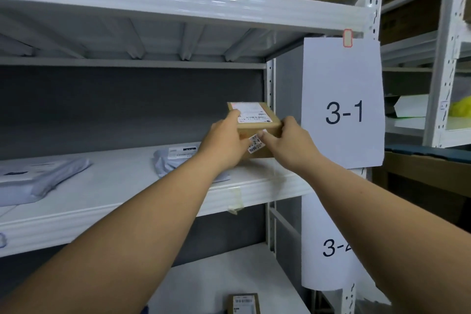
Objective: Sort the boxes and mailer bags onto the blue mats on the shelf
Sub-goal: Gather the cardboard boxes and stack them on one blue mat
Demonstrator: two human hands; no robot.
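Note:
A small brown cardboard box (pixel 257 120) with white labels sits at the right end of the middle shelf (pixel 127 186). My left hand (pixel 224 140) grips its left side and my right hand (pixel 290 140) grips its right front corner. The box rests partly on a grey mailer bag (pixel 173 158) lying on the shelf. Another grey mailer bag (pixel 33 176) lies at the shelf's far left. No blue mat shows in this view.
Paper signs reading 3-1 (pixel 342 99) and 3-2 (pixel 328 245) hang on the white upright at the right. A second labelled box (pixel 243 304) lies on the lower shelf. The shelf above (pixel 153 0) hangs close overhead. More racks with cartons stand to the right.

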